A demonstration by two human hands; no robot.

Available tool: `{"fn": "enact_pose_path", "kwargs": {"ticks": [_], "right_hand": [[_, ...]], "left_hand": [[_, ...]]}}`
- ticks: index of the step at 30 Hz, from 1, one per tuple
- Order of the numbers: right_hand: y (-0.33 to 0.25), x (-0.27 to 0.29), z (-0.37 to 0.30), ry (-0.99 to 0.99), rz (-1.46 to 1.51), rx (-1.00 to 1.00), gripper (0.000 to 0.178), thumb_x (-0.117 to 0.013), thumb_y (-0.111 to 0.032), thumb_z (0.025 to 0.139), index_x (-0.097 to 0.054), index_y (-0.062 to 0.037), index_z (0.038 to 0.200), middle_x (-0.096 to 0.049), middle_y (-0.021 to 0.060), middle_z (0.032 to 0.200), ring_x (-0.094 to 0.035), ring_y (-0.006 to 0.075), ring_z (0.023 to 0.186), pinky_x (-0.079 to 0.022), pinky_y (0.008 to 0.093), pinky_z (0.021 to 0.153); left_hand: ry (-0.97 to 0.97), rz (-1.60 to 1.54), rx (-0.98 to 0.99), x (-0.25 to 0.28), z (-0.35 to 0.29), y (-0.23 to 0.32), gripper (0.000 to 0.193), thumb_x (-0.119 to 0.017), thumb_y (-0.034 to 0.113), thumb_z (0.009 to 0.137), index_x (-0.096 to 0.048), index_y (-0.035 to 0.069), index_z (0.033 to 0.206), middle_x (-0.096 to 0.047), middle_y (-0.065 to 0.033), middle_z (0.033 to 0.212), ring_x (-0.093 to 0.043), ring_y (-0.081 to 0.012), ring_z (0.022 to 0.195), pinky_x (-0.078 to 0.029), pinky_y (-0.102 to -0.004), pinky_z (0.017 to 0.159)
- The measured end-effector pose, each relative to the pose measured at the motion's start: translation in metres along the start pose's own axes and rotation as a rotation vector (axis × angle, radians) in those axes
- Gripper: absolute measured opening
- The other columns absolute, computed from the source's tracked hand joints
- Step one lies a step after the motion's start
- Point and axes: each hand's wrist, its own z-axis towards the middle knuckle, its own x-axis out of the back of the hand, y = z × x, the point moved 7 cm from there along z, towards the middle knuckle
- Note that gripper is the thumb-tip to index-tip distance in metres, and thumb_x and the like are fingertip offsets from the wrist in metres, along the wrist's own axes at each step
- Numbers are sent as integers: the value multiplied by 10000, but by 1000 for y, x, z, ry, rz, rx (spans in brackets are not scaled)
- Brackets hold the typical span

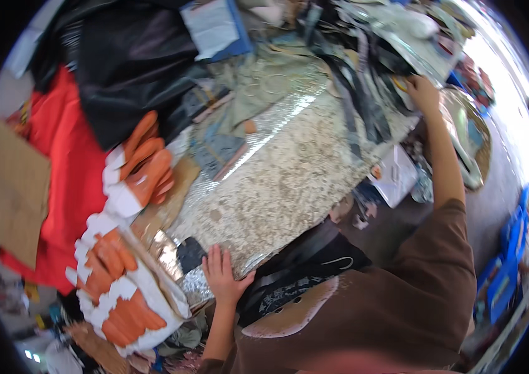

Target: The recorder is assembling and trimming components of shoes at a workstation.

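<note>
My left hand [222, 278] lies with its fingers spread on the near left edge of a worn, speckled table top [277, 181]. Its fingertips are beside a small black piece [190, 254] and crinkled silver foil [166, 250]. At the far right, my right hand [423, 93] reaches into a heap of grey and black strips [364, 93] and clear plastic [405, 37]. Its fingers are curled beside a yellow curved thing [400, 83]; what they hold, if anything, is hidden. Orange gloves with white cuffs [149, 171] lie to the left, above a stack of orange-and-white gloves [130, 315].
Red material [65, 168], a black plastic sheet [136, 75] and a cardboard piece [16, 190] are at the left. A blue box with white paper [218, 28] sits at the back. A white container [394, 174] is under the table's right edge; blue plastic [504, 262] lies farther right.
</note>
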Motion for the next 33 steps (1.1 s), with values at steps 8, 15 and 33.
{"fn": "enact_pose_path", "kwargs": {"ticks": [8, 15, 33], "right_hand": [[3, -16, 38, -215, -184, -102, 374, -652, -318, 753, -611, -37, 997, -655, 195, 1025, -636, 363, 974, -503, 464, 818], [11, 49, 0, -159, -121, -126, 316, -647, -224, 703, -556, -75, 966, -668, 175, 968, -643, 360, 942, -505, 460, 789], [-130, 83, -114, -418, 717, 390, 383, -756, -91, 720, -537, -57, 1032, -560, -1, 827, -523, 82, 744, -425, 235, 653]], "left_hand": [[20, 31, 3, 4, -6, 7, 789, -680, 560, 721, -511, 1, 1252, -432, -216, 1401, -405, -363, 1311, -278, -537, 1075], [54, 74, 11, 2, -2, 5, 777, -641, 580, 734, -520, 2, 1238, -431, -208, 1409, -408, -363, 1309, -284, -523, 1076], [149, -22, 11, 16, -13, 3, 721, -747, 453, 688, -552, 5, 1218, -467, -191, 1371, -425, -344, 1290, -307, -481, 1073]]}}
